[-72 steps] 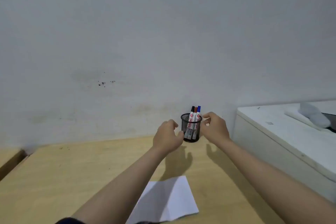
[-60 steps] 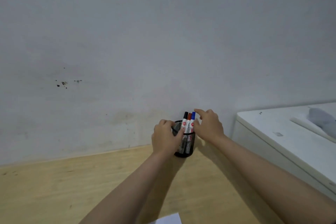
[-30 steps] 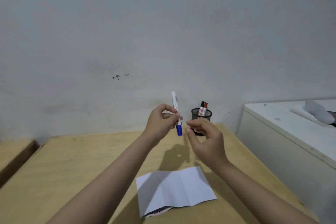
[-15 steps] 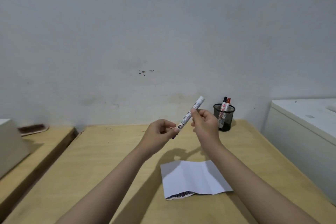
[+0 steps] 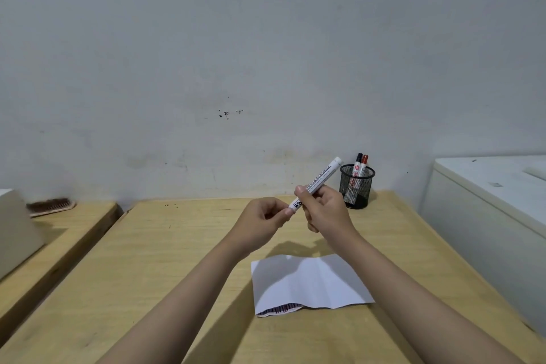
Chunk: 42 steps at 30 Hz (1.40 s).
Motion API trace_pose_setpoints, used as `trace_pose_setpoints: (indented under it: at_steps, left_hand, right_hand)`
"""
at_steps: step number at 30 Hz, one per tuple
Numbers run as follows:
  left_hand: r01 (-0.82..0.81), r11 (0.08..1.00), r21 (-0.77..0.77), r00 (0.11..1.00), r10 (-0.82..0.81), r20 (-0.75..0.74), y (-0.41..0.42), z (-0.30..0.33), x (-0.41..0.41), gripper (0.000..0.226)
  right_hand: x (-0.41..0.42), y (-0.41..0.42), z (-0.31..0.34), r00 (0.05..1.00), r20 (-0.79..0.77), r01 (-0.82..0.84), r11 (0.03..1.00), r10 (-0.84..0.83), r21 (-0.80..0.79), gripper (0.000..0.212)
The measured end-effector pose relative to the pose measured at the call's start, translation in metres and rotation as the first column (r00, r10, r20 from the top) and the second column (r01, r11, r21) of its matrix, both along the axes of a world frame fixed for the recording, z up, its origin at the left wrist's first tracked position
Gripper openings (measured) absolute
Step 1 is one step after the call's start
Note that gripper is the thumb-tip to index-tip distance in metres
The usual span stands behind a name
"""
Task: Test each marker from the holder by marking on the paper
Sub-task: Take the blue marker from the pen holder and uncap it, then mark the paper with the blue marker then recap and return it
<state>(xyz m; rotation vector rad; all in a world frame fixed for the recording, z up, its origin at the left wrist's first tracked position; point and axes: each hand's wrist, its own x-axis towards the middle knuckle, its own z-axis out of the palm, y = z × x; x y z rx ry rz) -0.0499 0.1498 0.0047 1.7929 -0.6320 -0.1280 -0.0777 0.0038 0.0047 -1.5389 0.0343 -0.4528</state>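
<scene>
A white-barrelled marker (image 5: 320, 179) is held slanted in the air over the wooden table (image 5: 165, 248). My right hand (image 5: 323, 210) grips its barrel near the middle. My left hand (image 5: 261, 220) pinches its lower end, where the blue cap is hidden inside my fingers. A black mesh holder (image 5: 356, 190) stands at the back right of the table by the wall, with a black-capped marker (image 5: 358, 164) and a red-capped marker (image 5: 364, 165) upright in it. A creased white sheet of paper (image 5: 307, 284) lies flat below my hands, its front left corner curled up.
A white cabinet (image 5: 487, 204) stands against the table's right side. To the left is a lower wooden surface (image 5: 56, 233) with a brush (image 5: 50, 206) near the wall and a pale box (image 5: 14, 233) at the edge. A grey wall rises behind.
The blue-capped marker came out of the holder and now sits between both hands. My right hand has slid along the barrel; my left stays closed on the cap end. The view shifted left.
</scene>
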Motion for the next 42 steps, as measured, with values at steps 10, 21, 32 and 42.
trace_pose_setpoints:
  at_steps: [10,21,32,42]
  left_hand:
    - [0.263,0.965,-0.02,0.939,-0.261,-0.226,0.012,-0.005,0.007,0.019]
    - [-0.122,0.885,0.45,0.992,0.104,0.066,0.002,-0.039,0.059,0.03]
    - [-0.164,0.833,0.529,0.973,0.224,-0.053,-0.011,-0.066,0.097,0.056]
    - [-0.167,0.943,0.286,0.923,0.252,-0.291,0.005,-0.068,0.086,0.05]
  right_hand:
    - [-0.007,-0.027,0.015,0.997,0.062,-0.061,0.988,0.052,0.144,0.024]
    - [0.002,-0.053,-0.008,1.0,0.006,0.02,0.996,-0.021,0.085,0.023]
    - [0.021,-0.045,-0.032,0.996,-0.05,0.067,0.998,-0.067,-0.001,0.03]
    - [0.024,-0.029,-0.048,0.998,-0.043,0.054,0.998,-0.053,0.022,0.022]
